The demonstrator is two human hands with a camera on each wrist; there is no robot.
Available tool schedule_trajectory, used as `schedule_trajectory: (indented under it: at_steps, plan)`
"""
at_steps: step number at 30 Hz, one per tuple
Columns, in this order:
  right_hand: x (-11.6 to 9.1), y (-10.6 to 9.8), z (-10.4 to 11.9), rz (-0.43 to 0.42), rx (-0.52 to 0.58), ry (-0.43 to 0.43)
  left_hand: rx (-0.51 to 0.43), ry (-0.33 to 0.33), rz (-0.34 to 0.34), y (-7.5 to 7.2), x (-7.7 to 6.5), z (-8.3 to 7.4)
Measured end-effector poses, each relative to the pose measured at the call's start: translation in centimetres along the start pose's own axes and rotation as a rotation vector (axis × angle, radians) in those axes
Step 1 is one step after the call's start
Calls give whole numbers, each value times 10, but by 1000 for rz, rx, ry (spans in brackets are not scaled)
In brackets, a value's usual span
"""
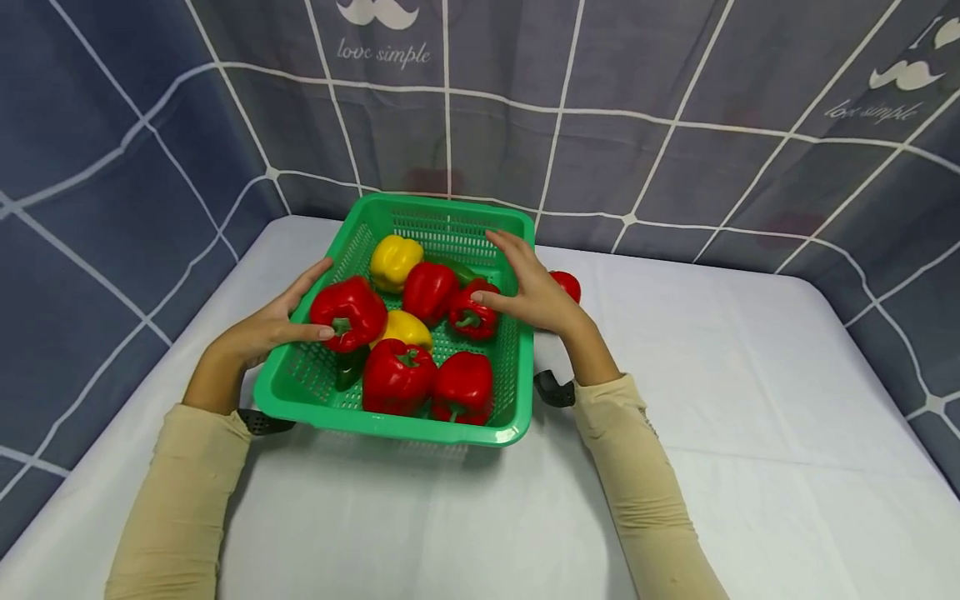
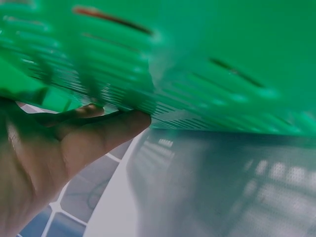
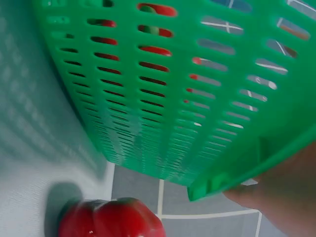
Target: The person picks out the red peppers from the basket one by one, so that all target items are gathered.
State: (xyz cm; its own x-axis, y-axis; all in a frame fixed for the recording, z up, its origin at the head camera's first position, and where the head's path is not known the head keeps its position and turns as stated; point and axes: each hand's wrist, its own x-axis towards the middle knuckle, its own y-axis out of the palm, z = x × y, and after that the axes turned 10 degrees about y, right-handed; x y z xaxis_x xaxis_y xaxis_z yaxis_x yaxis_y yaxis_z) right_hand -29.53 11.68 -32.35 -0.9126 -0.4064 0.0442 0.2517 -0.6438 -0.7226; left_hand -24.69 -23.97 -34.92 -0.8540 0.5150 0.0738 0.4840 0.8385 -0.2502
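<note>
In the head view a green plastic basket [image 1: 405, 425] holds red bell peppers [image 1: 427, 292], yellow bell peppers [image 1: 397, 262] and green vegetables [image 1: 348, 371]. My left hand [image 1: 270, 329] grips its left side. The thumb crosses the rim beside a red pepper, while fingers [image 2: 106, 136] touch the slotted wall from outside. Over the right rim lies my right hand [image 1: 532, 296], index finger and thumb spread and fairly straight. Its thumb reaches close to a red pepper with a green stem; whether they touch, I cannot tell. In the right wrist view, the rim partly hides this hand [image 3: 291, 192].
Just outside the basket's right wall, another red bell pepper [image 1: 566, 285] lies on the white-covered table [image 1: 712, 400]. A grey checked curtain [image 1: 517, 150] hangs behind the table, continuing along both sides. Dark straps [image 1: 555, 390] show at both wrists.
</note>
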Motion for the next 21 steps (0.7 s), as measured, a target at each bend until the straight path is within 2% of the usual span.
schedule_trajectory:
  at_steps: [4,7,11,21]
  plan:
    - [3,6,2,-5,-95,-11,-10,-8,5,0,2,0]
    - [5,10,4,-6,-211,-6,-3,-14,1,0,3,-1]
    - [7,13,7,-9,-342,31,18,-13,-1,0,4,-3]
    - [12,18,14,67,-529,159,11,-10,-11,1,2,-1]
